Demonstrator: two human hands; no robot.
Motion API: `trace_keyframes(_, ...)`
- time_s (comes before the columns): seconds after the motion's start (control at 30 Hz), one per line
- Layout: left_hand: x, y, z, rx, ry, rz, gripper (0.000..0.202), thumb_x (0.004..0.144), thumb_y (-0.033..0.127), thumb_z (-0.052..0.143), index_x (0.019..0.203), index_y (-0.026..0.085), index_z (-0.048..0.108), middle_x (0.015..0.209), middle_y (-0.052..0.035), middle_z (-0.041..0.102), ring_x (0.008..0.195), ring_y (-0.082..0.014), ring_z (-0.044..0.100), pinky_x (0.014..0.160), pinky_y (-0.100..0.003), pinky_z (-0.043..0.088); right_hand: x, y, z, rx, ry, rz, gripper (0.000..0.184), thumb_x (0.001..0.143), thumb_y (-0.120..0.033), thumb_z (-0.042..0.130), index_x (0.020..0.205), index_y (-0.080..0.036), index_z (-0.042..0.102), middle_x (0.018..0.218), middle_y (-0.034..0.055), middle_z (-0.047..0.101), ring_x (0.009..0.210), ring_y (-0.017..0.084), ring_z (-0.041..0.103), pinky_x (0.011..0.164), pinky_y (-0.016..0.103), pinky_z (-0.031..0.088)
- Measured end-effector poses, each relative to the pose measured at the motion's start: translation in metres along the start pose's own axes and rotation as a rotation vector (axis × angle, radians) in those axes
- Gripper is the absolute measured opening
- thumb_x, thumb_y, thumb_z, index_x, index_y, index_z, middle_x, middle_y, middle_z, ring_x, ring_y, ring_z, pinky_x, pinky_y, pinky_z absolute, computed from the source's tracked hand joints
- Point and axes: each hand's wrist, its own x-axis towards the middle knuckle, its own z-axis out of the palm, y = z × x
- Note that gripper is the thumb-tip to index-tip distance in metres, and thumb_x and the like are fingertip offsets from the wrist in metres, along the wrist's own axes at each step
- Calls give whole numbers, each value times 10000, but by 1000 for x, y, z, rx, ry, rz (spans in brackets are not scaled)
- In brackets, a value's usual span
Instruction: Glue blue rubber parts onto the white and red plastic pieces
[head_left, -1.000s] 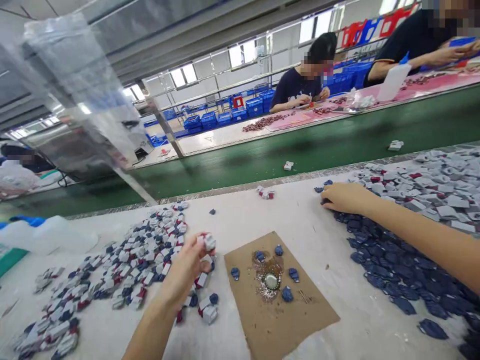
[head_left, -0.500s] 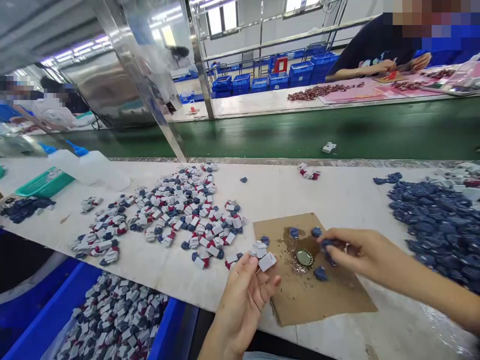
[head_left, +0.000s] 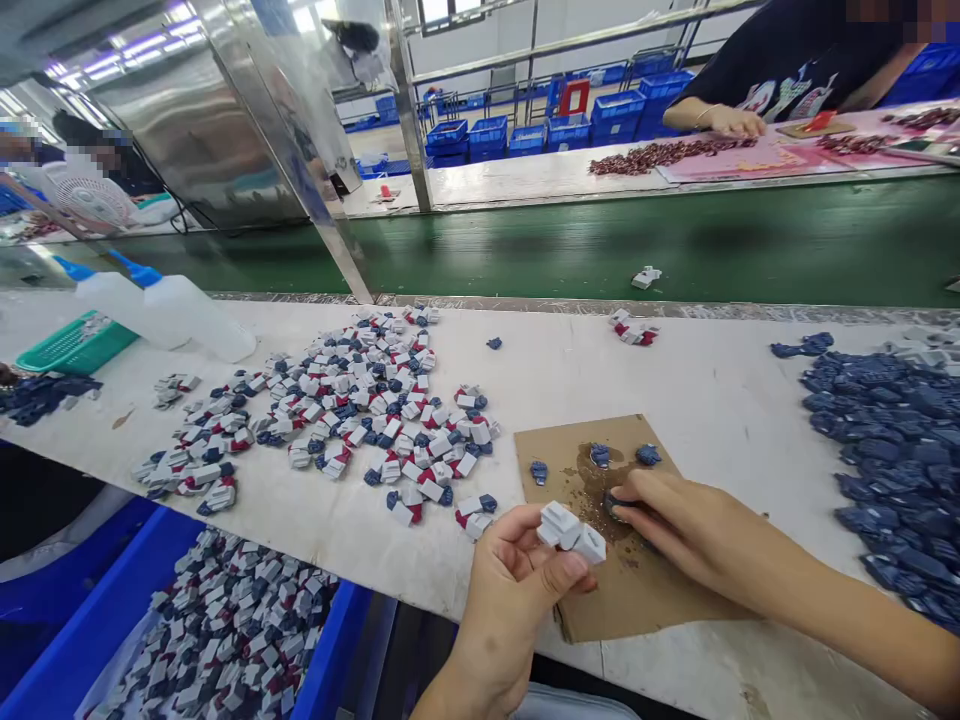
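My left hand (head_left: 517,585) is closed around a small white plastic part (head_left: 571,530), held just left of a brown cardboard square (head_left: 637,590) near the table's front edge. My right hand (head_left: 679,525) rests on the cardboard with its fingertips pinched on a small dark blue piece (head_left: 616,500) at a wet, stained spot in the cardboard's middle. Three more blue pieces (head_left: 600,455) lie on the cardboard's far half. A spread of assembled white, red and blue parts (head_left: 352,410) covers the table to the left. A heap of loose blue pieces (head_left: 885,440) lies to the right.
A blue bin (head_left: 225,630) of assembled parts stands below the table's front edge. Two white squeeze bottles (head_left: 187,315) and a green basket (head_left: 71,345) sit at far left. A green conveyor belt (head_left: 600,250) runs behind the table. Other people work beyond it.
My right hand has moved left onto the middle of the cardboard, pressing a blue piece at the stained spot. My left hand has shifted right, closer to the cardboard, still holding the white part.
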Motion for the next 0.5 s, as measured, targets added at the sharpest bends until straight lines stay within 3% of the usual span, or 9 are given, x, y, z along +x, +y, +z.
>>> trace_keyframes(0.13, -1, 1, 3, -11, 15, 48, 394, 435, 226, 954, 761, 160, 744, 679, -4, 728, 627, -109, 656, 558, -170, 508, -8, -31, -14, 222, 281, 21, 25, 936, -293, 549, 950, -275, 536, 779, -7, 639, 645, 141, 641, 531, 209, 517)
trace_keyframes(0.2, -3, 2, 6, -4, 9, 62, 371, 428, 212, 956, 731, 175, 745, 678, 5, 738, 639, -102, 668, 586, -159, 511, -12, -48, -20, 301, 334, 24, 43, 926, -291, 574, 930, -293, 531, 789, -18, 640, 683, 138, 656, 543, 184, 532)
trace_keyframes(0.33, -7, 1, 8, 22, -26, 93, 326, 442, 204, 952, 699, 201, 751, 681, 14, 751, 650, -95, 683, 664, -162, 534, -14, -66, -22, 368, 237, 47, 14, 925, -282, 571, 924, -281, 557, 771, -8, 640, 697, 157, 669, 524, 195, 537)
trace_keyframes(0.5, -5, 0, 1, 115, -100, 105, 306, 481, 129, 924, 724, 219, 760, 717, -2, 767, 681, -131, 704, 633, -184, 558, -15, -64, -22, 344, 113, 56, 54, 942, -300, 538, 911, -266, 567, 783, 2, 652, 676, 160, 660, 528, 222, 532)
